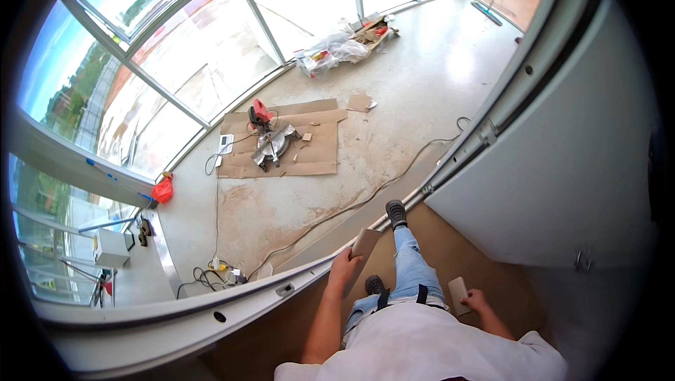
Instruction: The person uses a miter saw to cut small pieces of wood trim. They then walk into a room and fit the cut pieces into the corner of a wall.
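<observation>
My left hand (342, 269) is closed round a flat brown strip of board (366, 246), held up beside the door frame. Lower and to the right, my right hand (475, 300) grips a shorter pale beige block (458, 289), which looks like wood. The two pieces are apart, one on each side of my jeans-clad leg (413, 261). My fingers partly cover both pieces. One dark shoe (396, 213) is at the threshold of the doorway (422, 193), the other further back on the brown floor.
A red miter saw (271, 135) stands on cardboard (316, 152) beyond the doorway. A black cable (365, 203) runs across the dusty floor to plugs (228, 273). Plastic-wrapped scrap (341, 50) lies by the windows. A white door (548, 170) stands at right, a red bag (162, 189) at left.
</observation>
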The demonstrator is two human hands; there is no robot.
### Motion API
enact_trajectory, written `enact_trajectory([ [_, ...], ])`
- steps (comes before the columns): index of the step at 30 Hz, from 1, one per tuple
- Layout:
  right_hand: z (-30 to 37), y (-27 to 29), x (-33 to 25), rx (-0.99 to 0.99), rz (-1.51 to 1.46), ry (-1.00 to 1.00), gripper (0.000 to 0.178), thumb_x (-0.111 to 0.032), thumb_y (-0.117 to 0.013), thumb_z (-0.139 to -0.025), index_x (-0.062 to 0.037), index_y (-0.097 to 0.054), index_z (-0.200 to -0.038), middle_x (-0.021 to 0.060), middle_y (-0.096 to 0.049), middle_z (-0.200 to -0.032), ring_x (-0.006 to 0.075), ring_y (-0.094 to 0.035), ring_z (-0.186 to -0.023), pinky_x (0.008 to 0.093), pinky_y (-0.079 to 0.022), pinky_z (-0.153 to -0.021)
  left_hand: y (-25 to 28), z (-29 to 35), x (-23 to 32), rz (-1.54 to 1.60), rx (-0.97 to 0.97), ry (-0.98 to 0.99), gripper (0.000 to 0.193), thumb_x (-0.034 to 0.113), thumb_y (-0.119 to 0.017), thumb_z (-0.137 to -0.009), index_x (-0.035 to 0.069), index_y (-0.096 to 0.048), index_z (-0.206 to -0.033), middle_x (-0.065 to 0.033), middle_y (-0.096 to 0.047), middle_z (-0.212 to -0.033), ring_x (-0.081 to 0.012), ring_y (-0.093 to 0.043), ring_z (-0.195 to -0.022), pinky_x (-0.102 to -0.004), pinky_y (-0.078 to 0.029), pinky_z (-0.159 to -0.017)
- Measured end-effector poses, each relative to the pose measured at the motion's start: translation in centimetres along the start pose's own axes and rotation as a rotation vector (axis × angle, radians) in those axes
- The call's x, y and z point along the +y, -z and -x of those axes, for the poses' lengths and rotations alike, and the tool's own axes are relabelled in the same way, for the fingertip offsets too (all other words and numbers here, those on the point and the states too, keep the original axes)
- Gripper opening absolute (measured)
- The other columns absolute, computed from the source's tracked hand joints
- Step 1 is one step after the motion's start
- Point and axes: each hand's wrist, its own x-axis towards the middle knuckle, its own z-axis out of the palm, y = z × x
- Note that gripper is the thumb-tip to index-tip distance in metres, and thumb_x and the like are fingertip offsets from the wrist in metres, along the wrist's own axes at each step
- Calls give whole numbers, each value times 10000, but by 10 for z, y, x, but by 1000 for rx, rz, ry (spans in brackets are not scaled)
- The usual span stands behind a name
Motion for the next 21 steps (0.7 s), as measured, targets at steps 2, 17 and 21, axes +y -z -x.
enact_trajectory([
  [2,-52,25,-37,-29,24,0,450,-287,-889,-715,13,-750,-1021,162,-755,-929,250,-722,-843,404,-569,-781,8,-30,23,-5,16,46,376,297,-730,-873,-8,-659,-1082,-261,-710,-1038,-436,-680,-996,-483,-520,-851],
  [17,-351,161,-507,-61,222,542,410,-252,-828,-786,44,-733,-1054,186,-758,-930,299,-743,-839,409,-580,-781,104,-171,95,58,296,248,332,248,-704,-910,-16,-635,-1099,-267,-686,-1016,-458,-646,-966,-482,-501,-846],
  [21,-371,146,-556,-119,452,470,430,-306,-825,-756,7,-756,-1043,189,-760,-932,330,-739,-861,436,-572,-804,138,-197,61,158,401,330,330,222,-719,-892,-25,-638,-1094,-268,-675,-1004,-455,-641,-969,-483,-497,-846],
])
